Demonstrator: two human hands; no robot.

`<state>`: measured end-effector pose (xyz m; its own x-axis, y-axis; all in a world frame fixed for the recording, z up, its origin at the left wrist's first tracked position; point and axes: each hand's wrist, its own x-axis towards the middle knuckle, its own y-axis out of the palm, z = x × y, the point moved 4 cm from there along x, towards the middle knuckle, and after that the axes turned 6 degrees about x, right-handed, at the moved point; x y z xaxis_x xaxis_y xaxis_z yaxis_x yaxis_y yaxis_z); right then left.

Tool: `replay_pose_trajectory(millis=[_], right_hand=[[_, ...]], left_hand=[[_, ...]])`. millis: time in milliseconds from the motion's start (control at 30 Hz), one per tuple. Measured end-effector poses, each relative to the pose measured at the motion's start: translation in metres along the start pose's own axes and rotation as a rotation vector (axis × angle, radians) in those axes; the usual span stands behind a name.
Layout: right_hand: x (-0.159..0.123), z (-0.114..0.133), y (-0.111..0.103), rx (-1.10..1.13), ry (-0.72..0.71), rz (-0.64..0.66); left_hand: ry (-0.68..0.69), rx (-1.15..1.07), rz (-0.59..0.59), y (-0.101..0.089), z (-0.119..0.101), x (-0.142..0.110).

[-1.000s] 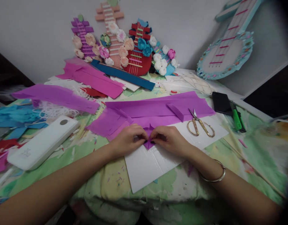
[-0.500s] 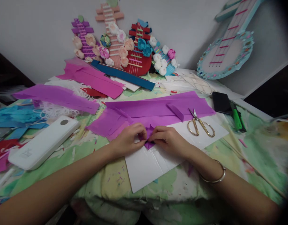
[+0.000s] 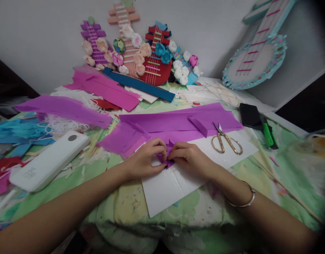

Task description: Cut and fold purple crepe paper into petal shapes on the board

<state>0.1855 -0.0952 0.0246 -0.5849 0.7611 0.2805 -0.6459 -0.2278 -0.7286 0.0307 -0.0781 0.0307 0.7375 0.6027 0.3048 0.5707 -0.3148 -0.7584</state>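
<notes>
Between my hands, above the white board (image 3: 165, 197), is a small piece of purple paper (image 3: 170, 147) with a pointed tip standing up. My left hand (image 3: 147, 158) pinches its left side with thumb and fingers; my right hand (image 3: 190, 157) pinches it from the right, and the fingertips of both hands nearly meet. The fingers hide much of the piece. Just beyond them lies a long purple sheet (image 3: 167, 121), with a narrow folded purple strip (image 3: 198, 126) on it. Gold-handled scissors (image 3: 227, 139) rest to the right, blades slightly apart.
A white power bank (image 3: 49, 160) lies at left near blue crepe paper (image 3: 19, 131) and white string. At the back stand decorated paper instruments (image 3: 157, 56). A dark phone (image 3: 249, 115) and a green cutter (image 3: 268, 134) lie at right. A thin stick (image 3: 289, 192) lies nearby.
My left thumb and fingers have parted a little and shifted slightly on the small purple piece. My right hand has barely moved.
</notes>
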Motion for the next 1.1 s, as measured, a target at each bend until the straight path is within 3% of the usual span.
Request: replay_pose_trajectory(millis=[200,533,1100], right_hand=[[0.001,0.001,0.000,0.010,-0.001,-0.008],[0.002,-0.004,0.000,0.078,0.162,-0.031],[0.003,-0.004,0.001,0.052,0.142,-0.042]], left_hand=[[0.008,0.040,-0.027,-0.003,0.003,-0.003],[0.225,0.227,-0.032,0.001,-0.008,-0.015],[0.225,0.349,0.070,0.004,-0.015,-0.019]])
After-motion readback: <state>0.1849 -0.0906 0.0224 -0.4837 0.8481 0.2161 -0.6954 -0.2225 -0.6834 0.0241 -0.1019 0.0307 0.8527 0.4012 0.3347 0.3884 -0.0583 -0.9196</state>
